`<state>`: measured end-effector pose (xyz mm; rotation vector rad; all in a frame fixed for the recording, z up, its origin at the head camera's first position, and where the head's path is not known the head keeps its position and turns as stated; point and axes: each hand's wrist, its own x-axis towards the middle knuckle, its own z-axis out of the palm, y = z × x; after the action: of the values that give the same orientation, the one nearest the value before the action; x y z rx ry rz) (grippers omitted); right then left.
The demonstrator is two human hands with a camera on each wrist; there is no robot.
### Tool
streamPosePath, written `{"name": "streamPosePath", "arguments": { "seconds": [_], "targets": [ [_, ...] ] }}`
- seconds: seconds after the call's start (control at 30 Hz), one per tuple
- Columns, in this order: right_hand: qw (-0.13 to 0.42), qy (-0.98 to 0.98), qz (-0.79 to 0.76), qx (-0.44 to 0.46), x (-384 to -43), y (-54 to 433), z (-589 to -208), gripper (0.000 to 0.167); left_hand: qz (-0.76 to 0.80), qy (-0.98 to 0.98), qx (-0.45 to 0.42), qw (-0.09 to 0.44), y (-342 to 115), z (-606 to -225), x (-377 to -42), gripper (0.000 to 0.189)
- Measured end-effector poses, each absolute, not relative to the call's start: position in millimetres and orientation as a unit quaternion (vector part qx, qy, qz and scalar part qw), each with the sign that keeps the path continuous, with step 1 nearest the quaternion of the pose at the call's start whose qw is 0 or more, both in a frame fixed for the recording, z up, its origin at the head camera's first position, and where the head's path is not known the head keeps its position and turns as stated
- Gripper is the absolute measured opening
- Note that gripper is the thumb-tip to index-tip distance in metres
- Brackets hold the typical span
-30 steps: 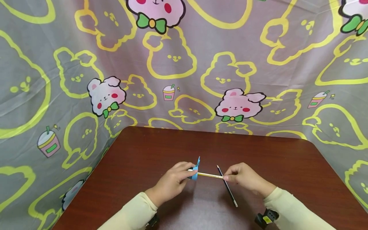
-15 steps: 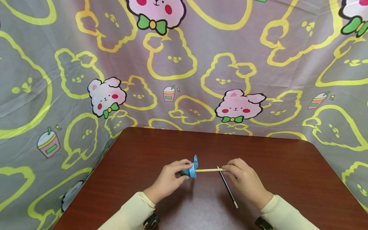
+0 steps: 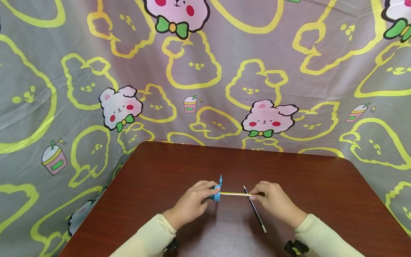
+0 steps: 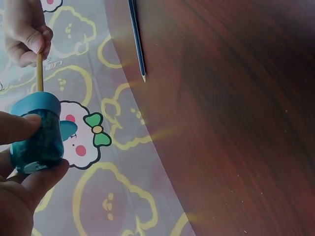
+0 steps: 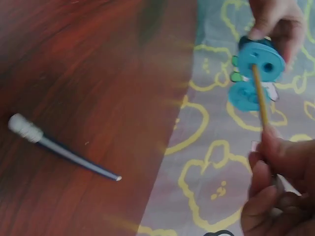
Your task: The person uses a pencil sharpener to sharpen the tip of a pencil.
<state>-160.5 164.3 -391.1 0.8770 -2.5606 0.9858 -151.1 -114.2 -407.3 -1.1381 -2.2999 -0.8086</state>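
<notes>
My left hand grips a blue pencil sharpener with a see-through dark teal container, held on its side above the table. The sharpener's round lid hangs open on its hinge, and its face shows two holes. A yellow pencil has its tip in one hole; its other end is pinched between thumb and fingers of my right hand. The tip inside the sharpener is hidden. Below the right hand, a dark pencil with a white end lies on the table, touched by neither hand.
A dark red-brown wooden table with rounded far corners lies under both hands. Grey cloth with cartoon bears and rabbits hangs behind and at both sides of it.
My right hand has turned about the pencil, rolling over half a second ago and now back. The sharpener dipped slightly left and returned. The dark pencil stays put.
</notes>
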Motion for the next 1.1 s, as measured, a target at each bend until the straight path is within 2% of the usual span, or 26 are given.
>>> {"name": "streamPosePath", "arguments": {
  "seconds": [0.1, 0.17, 0.23, 0.27, 0.33, 0.5, 0.57, 0.6, 0.67, 0.73, 0.77, 0.8, 0.87, 0.93, 1.0, 1.03, 1.1],
  "targets": [
    [0.025, -0.893, 0.365, 0.262, -163.4, 166.7, -383.9, 0.004, -0.265, -0.83, -0.43, 0.239, -114.3, -408.2, -151.8, 0.046],
    [-0.022, -0.894, 0.381, 0.237, -165.2, 168.1, -380.3, 0.004, -0.261, -0.827, -0.436, 0.242, -114.3, -407.8, -151.6, 0.047],
    [-0.037, -0.894, 0.388, 0.22, -165.5, 168.3, -379.4, 0.005, -0.261, -0.825, -0.438, 0.243, -114.4, -407.9, -151.6, 0.046],
    [-0.026, -0.897, 0.382, 0.221, -165.2, 168.0, -380.0, 0.004, -0.266, -0.825, -0.435, 0.242, -114.4, -407.8, -151.5, 0.046],
    [0.024, -0.901, 0.363, 0.237, -163.8, 166.7, -382.9, 0.002, -0.285, -0.828, -0.421, 0.235, -114.5, -407.2, -151.7, 0.045],
    [0.265, -0.866, 0.27, 0.328, -162.7, 164.5, -394.4, 0.025, -0.371, -0.838, -0.356, 0.186, -113.9, -403.5, -152.7, 0.043],
    [0.346, -0.833, 0.243, 0.356, -164.3, 165.4, -397.8, 0.015, -0.402, -0.836, -0.336, 0.165, -113.6, -401.3, -152.8, 0.043],
    [0.374, -0.818, 0.236, 0.368, -165.1, 166.0, -398.9, 0.012, -0.415, -0.834, -0.329, 0.155, -113.5, -400.4, -152.9, 0.043],
    [0.412, -0.792, 0.226, 0.39, -166.6, 166.8, -400.5, 0.023, -0.429, -0.832, -0.322, 0.14, -113.6, -398.8, -152.2, 0.044],
    [0.424, -0.781, 0.22, 0.403, -166.8, 167.1, -401.4, 0.04, -0.43, -0.832, -0.324, 0.132, -114.0, -398.0, -151.1, 0.044],
    [0.421, -0.78, 0.221, 0.406, -166.3, 167.0, -401.5, 0.04, -0.423, -0.834, -0.329, 0.132, -114.1, -397.9, -150.8, 0.044],
    [0.415, -0.782, 0.223, 0.407, -165.6, 166.9, -401.4, 0.039, -0.412, -0.836, -0.337, 0.137, -114.2, -397.9, -150.6, 0.044],
    [0.381, -0.799, 0.238, 0.4, -163.1, 166.2, -400.7, 0.024, -0.376, -0.837, -0.364, 0.162, -114.1, -398.4, -151.1, 0.044],
    [0.309, -0.83, 0.276, 0.373, -160.2, 165.4, -398.6, 0.01, -0.337, -0.833, -0.392, 0.198, -113.6, -399.0, -151.9, 0.043],
    [0.206, -0.865, 0.322, 0.325, -158.7, 165.2, -394.7, 0.006, -0.299, -0.826, -0.417, 0.235, -113.4, -400.3, -152.8, 0.044],
    [0.144, -0.877, 0.347, 0.299, -159.0, 165.6, -392.6, 0.009, -0.284, -0.822, -0.427, 0.249, -113.4, -401.3, -153.1, 0.044],
    [0.02, -0.882, 0.406, 0.238, -161.2, 167.5, -388.2, 0.003, -0.261, -0.814, -0.441, 0.272, -113.4, -403.5, -152.5, 0.046]
  ]
}}
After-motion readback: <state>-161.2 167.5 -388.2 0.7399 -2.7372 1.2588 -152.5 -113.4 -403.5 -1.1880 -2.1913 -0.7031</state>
